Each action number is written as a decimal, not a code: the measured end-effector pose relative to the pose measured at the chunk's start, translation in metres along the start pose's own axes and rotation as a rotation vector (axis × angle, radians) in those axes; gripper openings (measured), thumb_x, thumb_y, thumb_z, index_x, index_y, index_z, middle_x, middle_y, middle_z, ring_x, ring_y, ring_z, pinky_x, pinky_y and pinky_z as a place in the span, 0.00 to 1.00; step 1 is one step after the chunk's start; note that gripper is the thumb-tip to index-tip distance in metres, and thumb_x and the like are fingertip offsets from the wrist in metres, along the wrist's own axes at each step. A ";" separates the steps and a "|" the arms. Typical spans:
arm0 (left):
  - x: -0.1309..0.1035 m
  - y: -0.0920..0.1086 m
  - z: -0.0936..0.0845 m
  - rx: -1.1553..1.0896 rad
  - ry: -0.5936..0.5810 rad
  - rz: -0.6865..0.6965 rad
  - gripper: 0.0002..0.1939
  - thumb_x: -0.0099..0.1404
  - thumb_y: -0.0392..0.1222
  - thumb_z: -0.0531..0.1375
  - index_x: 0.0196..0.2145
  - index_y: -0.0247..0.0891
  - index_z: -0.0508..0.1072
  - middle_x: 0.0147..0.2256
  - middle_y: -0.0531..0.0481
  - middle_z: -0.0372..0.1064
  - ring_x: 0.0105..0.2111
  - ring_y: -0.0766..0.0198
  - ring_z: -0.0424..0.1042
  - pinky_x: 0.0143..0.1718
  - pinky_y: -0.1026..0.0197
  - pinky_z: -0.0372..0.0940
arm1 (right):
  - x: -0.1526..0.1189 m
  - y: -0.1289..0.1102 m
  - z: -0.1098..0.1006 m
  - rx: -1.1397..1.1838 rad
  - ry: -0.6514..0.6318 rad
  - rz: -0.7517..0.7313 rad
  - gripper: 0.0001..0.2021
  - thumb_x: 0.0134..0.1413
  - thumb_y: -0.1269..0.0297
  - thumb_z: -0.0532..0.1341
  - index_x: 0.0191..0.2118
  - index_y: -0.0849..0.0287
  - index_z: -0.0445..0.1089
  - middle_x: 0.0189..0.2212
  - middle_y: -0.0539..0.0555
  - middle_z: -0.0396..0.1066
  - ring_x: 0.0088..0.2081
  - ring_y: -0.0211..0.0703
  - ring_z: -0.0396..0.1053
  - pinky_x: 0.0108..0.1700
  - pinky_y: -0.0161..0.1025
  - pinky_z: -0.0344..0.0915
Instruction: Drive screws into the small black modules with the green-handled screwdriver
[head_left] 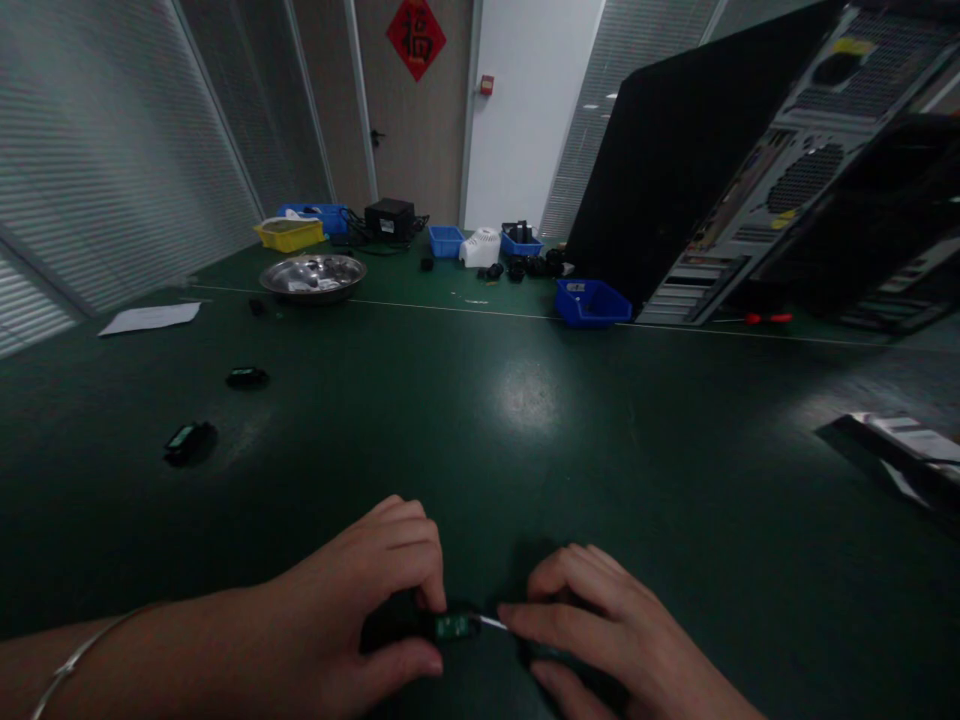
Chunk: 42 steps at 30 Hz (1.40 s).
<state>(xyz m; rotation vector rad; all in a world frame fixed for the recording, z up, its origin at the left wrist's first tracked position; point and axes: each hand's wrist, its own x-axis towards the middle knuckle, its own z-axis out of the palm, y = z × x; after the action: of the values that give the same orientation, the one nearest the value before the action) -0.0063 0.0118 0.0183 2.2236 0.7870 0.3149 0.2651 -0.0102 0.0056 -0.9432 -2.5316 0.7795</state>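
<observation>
Near the bottom middle of the view, my left hand (375, 590) grips a small black part with a green circuit board (455, 626) between thumb and fingers. My right hand (600, 630) is closed around a thin tool, whose pale metal shaft (491, 622) points left and meets the right end of the part. The tool's handle is mostly hidden under the fingers. Two similar black parts lie apart on the table to the left, one nearer (187, 441) and one farther (247, 377).
On the green table (450, 400), a metal bowl (313, 278), yellow tray (291, 236) and white paper (150, 317) are at the back left. A blue bin (592, 303) stands beside a large computer case (697, 150) at right. A dark-edged item (900, 450) lies far right.
</observation>
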 end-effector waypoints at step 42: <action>0.004 -0.005 0.014 0.071 0.058 0.039 0.06 0.64 0.37 0.63 0.38 0.40 0.69 0.36 0.50 0.70 0.36 0.59 0.66 0.39 0.58 0.56 | -0.001 -0.004 -0.002 0.182 0.231 -0.011 0.18 0.64 0.72 0.58 0.56 0.45 0.69 0.42 0.53 0.74 0.43 0.44 0.74 0.44 0.38 0.74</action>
<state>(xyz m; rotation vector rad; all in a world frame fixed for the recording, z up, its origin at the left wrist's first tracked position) 0.0003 0.0093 0.0049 2.3075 0.7969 0.3773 0.2649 -0.0127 0.0094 -0.9016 -2.2253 0.8303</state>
